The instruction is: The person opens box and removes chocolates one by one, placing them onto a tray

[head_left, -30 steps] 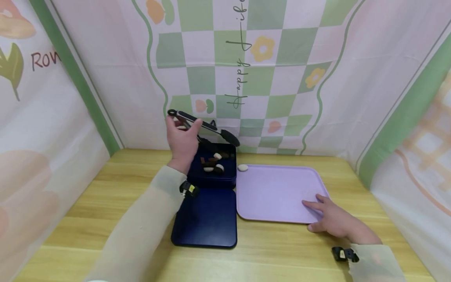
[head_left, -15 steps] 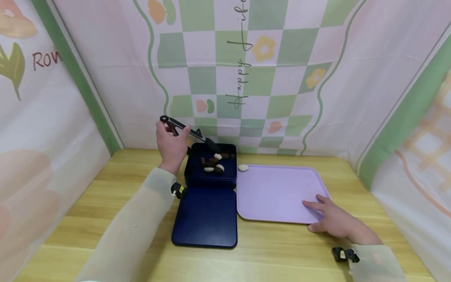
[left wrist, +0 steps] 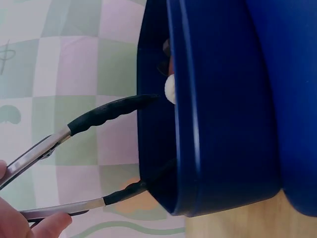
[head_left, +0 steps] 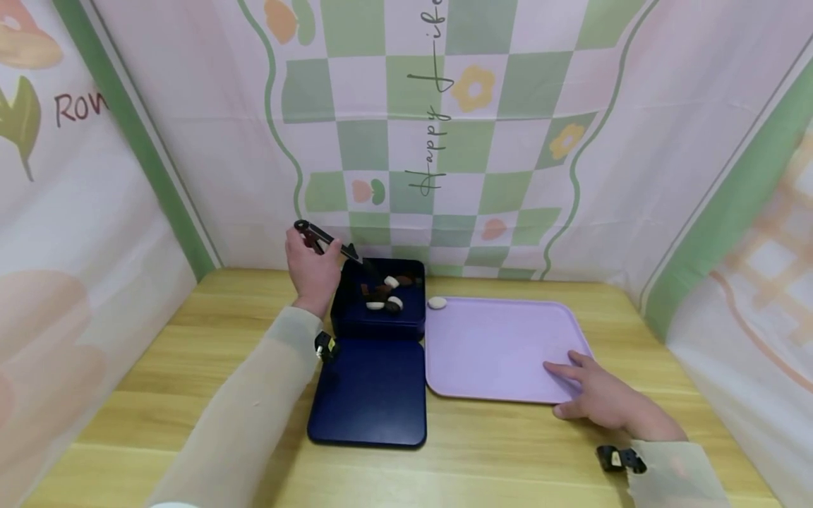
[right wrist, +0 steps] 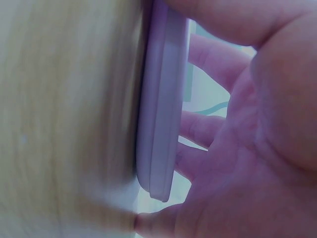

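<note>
My left hand [head_left: 313, 275] holds a pair of tongs [left wrist: 44, 148] with black tips, near the back left of a dark blue box [head_left: 377, 329]. In the left wrist view the tong arms are spread, and the tips reach into the box with nothing seen between them. Inside lie several small white, brown and dark pieces, among them a white one [head_left: 392, 282]. My right hand [head_left: 603, 395] rests with spread fingers on the near right corner of a lilac tray [head_left: 495, 353]. A white oval piece [head_left: 437, 303] lies at the tray's far left corner.
A flat dark blue lid [head_left: 368, 398] lies in front of the box, left of the tray. All stand on a wooden table [head_left: 159, 395]. A patterned cloth [head_left: 521, 141] hangs close behind the box and tray, and cloth hangs at both sides.
My left hand has moved left, and the tongs have swung left and down, so their tips have sunk into the box. The right hand and tray have stayed still.
</note>
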A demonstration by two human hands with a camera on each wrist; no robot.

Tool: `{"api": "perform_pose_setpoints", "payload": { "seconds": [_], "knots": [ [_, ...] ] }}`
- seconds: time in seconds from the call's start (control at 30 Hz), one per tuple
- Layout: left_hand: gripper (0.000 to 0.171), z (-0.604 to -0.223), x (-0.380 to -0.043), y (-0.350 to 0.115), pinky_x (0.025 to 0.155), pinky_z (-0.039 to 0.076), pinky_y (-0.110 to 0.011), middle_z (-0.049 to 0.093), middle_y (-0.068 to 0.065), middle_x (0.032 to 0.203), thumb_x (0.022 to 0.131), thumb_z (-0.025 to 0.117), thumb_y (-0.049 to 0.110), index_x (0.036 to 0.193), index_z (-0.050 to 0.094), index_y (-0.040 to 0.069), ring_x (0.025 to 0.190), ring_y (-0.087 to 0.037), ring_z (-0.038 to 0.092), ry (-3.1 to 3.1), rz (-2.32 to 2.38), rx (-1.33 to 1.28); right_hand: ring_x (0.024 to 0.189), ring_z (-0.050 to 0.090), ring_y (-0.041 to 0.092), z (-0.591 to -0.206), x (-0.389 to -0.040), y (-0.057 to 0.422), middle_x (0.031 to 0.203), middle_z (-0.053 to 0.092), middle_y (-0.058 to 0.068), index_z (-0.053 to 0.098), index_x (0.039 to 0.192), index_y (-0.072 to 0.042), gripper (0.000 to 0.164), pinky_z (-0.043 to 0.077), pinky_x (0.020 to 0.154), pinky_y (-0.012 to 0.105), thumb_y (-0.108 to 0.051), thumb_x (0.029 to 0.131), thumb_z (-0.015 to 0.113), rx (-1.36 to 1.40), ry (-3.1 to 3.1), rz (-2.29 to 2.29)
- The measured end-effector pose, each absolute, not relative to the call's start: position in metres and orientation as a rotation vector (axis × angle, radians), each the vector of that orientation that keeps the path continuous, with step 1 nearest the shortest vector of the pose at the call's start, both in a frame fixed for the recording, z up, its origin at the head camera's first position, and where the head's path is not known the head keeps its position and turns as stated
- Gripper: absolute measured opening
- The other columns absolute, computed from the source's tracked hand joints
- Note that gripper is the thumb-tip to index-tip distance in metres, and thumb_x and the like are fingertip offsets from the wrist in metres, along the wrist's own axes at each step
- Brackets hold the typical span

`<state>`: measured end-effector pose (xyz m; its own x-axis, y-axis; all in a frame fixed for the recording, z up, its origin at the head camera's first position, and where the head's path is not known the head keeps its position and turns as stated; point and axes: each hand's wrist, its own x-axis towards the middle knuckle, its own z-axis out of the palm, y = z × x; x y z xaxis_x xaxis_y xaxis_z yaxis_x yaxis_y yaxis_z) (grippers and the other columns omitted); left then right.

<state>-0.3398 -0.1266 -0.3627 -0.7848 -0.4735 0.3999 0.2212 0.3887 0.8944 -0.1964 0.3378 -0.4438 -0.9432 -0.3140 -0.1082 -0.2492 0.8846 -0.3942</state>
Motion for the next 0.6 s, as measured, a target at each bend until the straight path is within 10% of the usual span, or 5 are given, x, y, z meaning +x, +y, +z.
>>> {"api": "perform_pose_setpoints", "payload": {
  "seconds": [0.6],
  "knots": [
    [0.052, -0.377, -0.344, -0.125, 0.093, 0.047, -0.041, 0.052, -0.015, 0.118, 0.088, 0.077, 0.015, 0.127, 0.044, 0.005, 0.108, -0.032, 0.055, -2.019, -1.404, 0.214, 0.125, 0.025, 0.070, -0.442, -0.197, 0.337, 0.145, 0.018, 0.047, 0.054, 0.141, 0.000, 0.084, 0.028, 0.099, 0.074, -0.040, 0.074, 0.085, -0.407, 2.867, -0.572]
  ]
}}
